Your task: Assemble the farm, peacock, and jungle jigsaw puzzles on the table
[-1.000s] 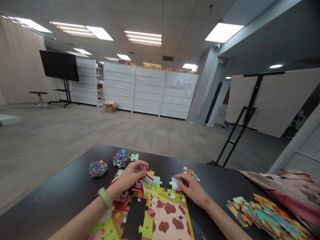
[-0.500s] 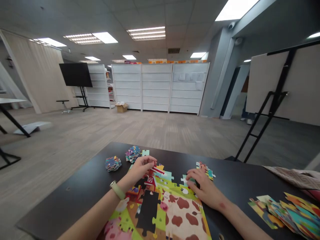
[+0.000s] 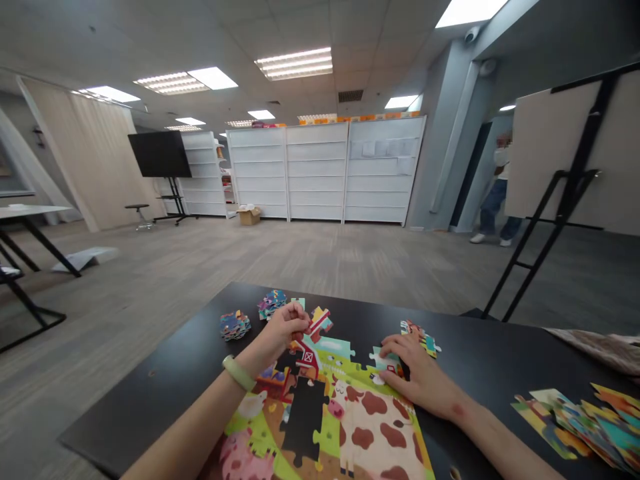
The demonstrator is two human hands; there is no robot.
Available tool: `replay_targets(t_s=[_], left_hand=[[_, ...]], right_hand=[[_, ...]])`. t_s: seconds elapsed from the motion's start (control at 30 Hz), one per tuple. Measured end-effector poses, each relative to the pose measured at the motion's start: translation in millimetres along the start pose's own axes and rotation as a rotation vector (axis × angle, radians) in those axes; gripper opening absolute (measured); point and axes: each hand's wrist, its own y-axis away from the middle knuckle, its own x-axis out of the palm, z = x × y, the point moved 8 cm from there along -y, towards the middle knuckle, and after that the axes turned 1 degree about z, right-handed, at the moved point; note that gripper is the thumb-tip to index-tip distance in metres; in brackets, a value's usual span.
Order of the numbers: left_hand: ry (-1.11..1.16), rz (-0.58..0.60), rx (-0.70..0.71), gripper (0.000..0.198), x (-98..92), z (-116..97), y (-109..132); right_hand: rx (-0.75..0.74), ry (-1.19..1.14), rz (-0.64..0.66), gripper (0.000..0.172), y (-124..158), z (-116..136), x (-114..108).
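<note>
A partly joined farm puzzle (image 3: 375, 427) with a cow, a pig and a red barn lies in front of me, with dark gaps in it. My left hand (image 3: 286, 325) pinches a red and yellow puzzle piece (image 3: 320, 323), raised above the barn at the puzzle's far left edge. At the far right, my right hand (image 3: 415, 367) rests with its fingers spread, touching a light blue piece (image 3: 384, 360). Just beyond these fingers lies a small group of loose pieces (image 3: 420, 337).
Two piles of pieces, one nearer (image 3: 235, 325) and one farther (image 3: 271, 304), stand on the dark table (image 3: 165, 373). More loose pieces (image 3: 580, 423) lie at the right, near a patterned cloth (image 3: 600, 347). A person (image 3: 495, 200) is behind the board stand (image 3: 560, 180).
My left hand has lifted and turned the red and yellow piece away from the barn. My right hand stays on the puzzle's right edge. A person has come into view at the right.
</note>
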Motion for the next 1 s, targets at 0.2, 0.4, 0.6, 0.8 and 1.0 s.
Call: replay_targets(t_s=[0.2, 0.4, 0.6, 0.8, 1.0], left_hand=[[0.106, 0.108, -0.082, 0.060, 4.4, -7, 6], [0.053, 0.148, -0.111, 0.037, 9.3, 0, 7], [-0.119, 0.141, -0.095, 0.048, 7.0, 4, 6], [-0.404, 0.168, 0.003, 0.040, -15.6, -2, 12], [-0.712, 0.121, 0.014, 0.031, -49.0, 6, 30]], right_hand=[[-0.014, -0.001, 0.010, 0.017, 1, 3, 0], [-0.017, -0.035, -0.004, 0.014, 1, 4, -4], [-0.046, -0.040, -0.052, 0.015, 4, 10, -6], [-0.009, -0.004, -0.190, 0.021, 8, -14, -29], [0.162, -0.004, -0.348, 0.032, 13, -80, -59]])
